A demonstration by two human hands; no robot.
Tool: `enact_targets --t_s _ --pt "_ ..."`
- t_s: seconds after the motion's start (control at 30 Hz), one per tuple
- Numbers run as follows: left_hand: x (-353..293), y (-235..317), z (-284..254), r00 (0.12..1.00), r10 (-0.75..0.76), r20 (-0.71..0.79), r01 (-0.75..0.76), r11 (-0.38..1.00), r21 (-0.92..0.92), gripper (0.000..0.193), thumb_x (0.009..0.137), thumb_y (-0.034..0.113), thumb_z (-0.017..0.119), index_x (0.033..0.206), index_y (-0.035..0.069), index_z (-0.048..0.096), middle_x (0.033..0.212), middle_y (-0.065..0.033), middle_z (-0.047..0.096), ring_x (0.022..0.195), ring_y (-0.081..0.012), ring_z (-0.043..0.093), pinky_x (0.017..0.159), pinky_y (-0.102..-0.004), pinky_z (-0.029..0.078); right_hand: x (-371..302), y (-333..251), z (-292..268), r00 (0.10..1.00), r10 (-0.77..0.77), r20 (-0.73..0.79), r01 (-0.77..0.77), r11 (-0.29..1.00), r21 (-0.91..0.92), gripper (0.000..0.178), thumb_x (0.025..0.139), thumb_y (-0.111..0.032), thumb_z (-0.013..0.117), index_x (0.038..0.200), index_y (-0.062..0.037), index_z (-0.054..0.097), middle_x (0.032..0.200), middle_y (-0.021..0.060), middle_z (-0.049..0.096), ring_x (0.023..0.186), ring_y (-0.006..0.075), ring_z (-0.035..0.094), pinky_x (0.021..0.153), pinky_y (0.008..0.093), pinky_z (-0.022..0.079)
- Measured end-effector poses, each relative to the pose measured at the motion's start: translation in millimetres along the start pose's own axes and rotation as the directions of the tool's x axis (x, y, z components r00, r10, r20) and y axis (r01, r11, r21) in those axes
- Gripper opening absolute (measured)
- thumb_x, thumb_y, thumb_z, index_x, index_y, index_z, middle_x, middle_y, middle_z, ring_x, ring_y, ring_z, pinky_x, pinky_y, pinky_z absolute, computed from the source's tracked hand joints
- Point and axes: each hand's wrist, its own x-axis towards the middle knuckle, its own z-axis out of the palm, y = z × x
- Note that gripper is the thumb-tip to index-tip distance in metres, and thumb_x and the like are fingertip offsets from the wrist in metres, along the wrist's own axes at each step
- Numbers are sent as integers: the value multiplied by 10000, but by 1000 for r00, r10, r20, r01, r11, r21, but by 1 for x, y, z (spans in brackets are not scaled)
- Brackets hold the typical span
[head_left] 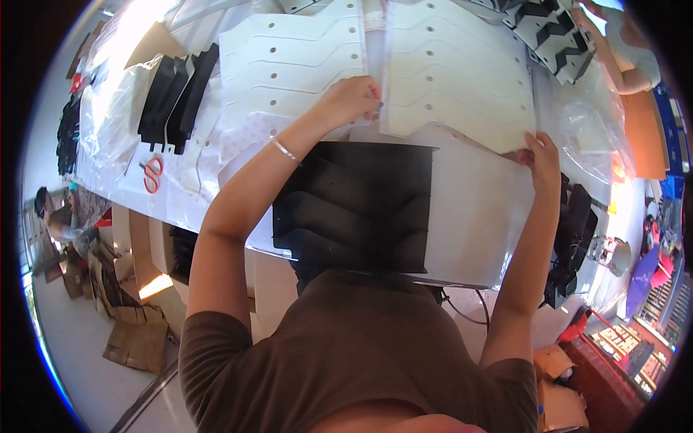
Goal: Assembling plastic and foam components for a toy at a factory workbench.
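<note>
A cream-white sheet (pixel 469 68) with zigzag cut lines and a column of small holes lies in front of me. My left hand (pixel 354 101) is closed, its fingertips pinched at the sheet's left edge near the bottom. My right hand (pixel 543 159) pinches the sheet's lower right corner, where the zigzag lower edge looks slightly raised. Left of it lies a similar white sheet (pixel 292 65), under my left wrist. Nearest my body, a black panel (pixel 354 206) with wavy ridges rests on the table, apart from both hands.
Black folded pieces (pixel 173 101) and red-handled scissors (pixel 151 175) lie at the left. More black parts (pixel 570 238) stand by my right forearm, and a stack of zigzag parts (pixel 556 40) at the far right, near another person (pixel 632 54). Cardboard boxes (pixel 137 339) sit on the floor.
</note>
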Motion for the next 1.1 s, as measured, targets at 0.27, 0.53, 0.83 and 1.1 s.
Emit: enact_targets --t_s 0.27,0.53,0.83,1.1 --pt "-42 5 -19 960 132 -248 -26 922 387 172 852 188 551 924 47 617 718 -71 643 681 -157 628 617 -284 471 -7 17 0 999 17 -47 -14 998 68 205 885 -172 616 968 -9 522 726 111 638 576 164 627 511 241 489" --pt "-141 -46 -58 848 53 -527 65 977 203 142 876 150 569 913 21 616 729 -79 634 634 -161 604 601 -277 456 -5 6 -12 986 127 109 -144 975 169 266 928 -232 544 1062 -3 525 882 169 658 689 200 659 580 258 507" --pt "-179 -30 -9 913 65 -404 46 965 260 216 872 181 613 1018 25 585 940 -114 610 677 -245 595 638 -331 468 0 14 -18 983 65 169 -92 983 159 213 953 -201 500 1071 -24 513 870 138 658 707 175 634 614 246 495" --pt "-182 -28 -33 944 177 -280 -52 914 403 142 875 127 588 961 15 598 795 -161 593 710 -358 572 621 -361 462 0 17 -21 986 72 149 -107 964 245 198 954 -179 496 1079 -26 500 870 141 652 695 181 633 607 253 496"
